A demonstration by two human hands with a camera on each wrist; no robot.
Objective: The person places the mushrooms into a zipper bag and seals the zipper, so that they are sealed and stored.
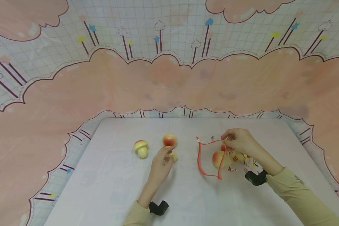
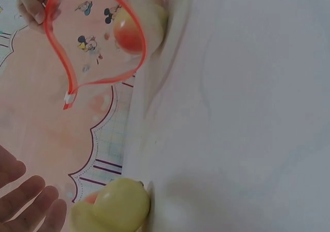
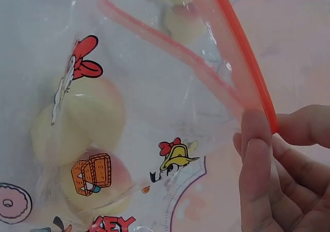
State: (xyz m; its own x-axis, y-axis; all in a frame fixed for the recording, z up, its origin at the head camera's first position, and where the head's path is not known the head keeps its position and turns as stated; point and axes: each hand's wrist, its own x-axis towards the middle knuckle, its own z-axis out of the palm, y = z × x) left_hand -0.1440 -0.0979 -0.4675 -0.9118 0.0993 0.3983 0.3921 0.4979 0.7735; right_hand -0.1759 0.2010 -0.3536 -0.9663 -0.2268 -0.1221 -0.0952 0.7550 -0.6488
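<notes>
A clear zip bag (image 1: 210, 157) with a red rim and cartoon prints lies on the white table (image 1: 186, 197), mouth facing left. My right hand (image 1: 228, 138) pinches the top rim (image 3: 247, 82) between thumb and fingers (image 3: 255, 154), holding the mouth up. Toy mushrooms (image 1: 218, 158) sit inside the bag (image 3: 98, 113). My left hand (image 1: 166, 153) reaches a red-capped toy mushroom (image 1: 169, 140) left of the bag. In the left wrist view its fingers (image 2: 31, 201) are straight beside the yellow stem (image 2: 116, 207), not wrapped round it.
A second toy mushroom (image 1: 141, 148) lies further left on the table. A cloth backdrop (image 1: 169, 84) with pink clouds hangs behind and wraps both sides. Bare table surface lies in front of the hands.
</notes>
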